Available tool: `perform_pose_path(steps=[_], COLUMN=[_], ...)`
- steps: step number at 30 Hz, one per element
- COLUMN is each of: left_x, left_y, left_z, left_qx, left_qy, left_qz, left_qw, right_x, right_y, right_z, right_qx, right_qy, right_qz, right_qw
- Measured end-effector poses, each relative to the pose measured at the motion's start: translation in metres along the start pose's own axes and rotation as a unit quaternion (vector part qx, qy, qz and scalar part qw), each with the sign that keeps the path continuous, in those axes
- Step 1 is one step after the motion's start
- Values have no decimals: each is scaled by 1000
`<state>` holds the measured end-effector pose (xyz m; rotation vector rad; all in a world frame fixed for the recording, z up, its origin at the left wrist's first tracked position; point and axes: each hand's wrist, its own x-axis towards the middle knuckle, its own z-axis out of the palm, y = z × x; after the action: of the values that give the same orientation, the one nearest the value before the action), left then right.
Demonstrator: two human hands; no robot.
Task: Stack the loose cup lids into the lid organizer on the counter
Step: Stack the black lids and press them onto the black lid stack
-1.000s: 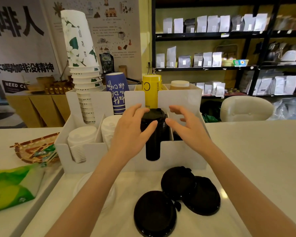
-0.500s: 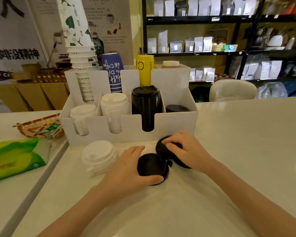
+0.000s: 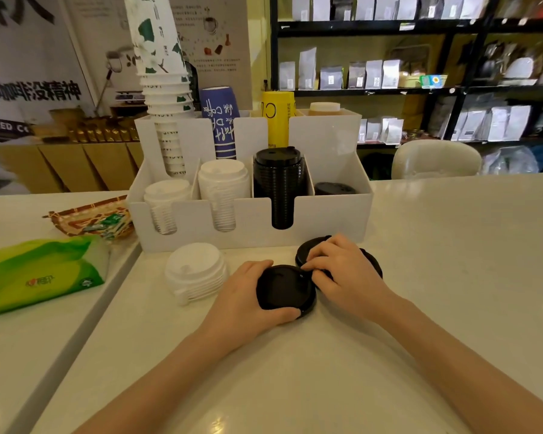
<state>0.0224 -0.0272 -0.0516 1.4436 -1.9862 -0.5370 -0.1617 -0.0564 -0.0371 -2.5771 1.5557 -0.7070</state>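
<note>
1. One loose stack of white lids sits on the counter, untouched.
2. Left hand, grip curled around the nearest black lid.
3. Right hand, fingers pinching among two more black lids; the organizer stands just beyond.

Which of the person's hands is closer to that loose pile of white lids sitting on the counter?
Left. The left hand lies just beside the white lids, gripping a black lid. The right hand is farther off, beyond that black lid.

two hands, three loose black lids, one organizer
</note>
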Motion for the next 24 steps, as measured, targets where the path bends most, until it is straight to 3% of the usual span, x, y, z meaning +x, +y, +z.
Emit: perform_pose_path(steps=[14, 24], left_x=[14, 66], left_y=[11, 44], left_z=[-27, -54], left_qx=[-37, -56], left_qy=[57, 167], left_qz=[5, 73], left_qw=[998, 982], right_x=[14, 68], right_y=[-12, -11], right_z=[-22, -55], right_qx=[179, 271], right_qy=[12, 160], right_qz=[50, 61], right_qw=[982, 947])
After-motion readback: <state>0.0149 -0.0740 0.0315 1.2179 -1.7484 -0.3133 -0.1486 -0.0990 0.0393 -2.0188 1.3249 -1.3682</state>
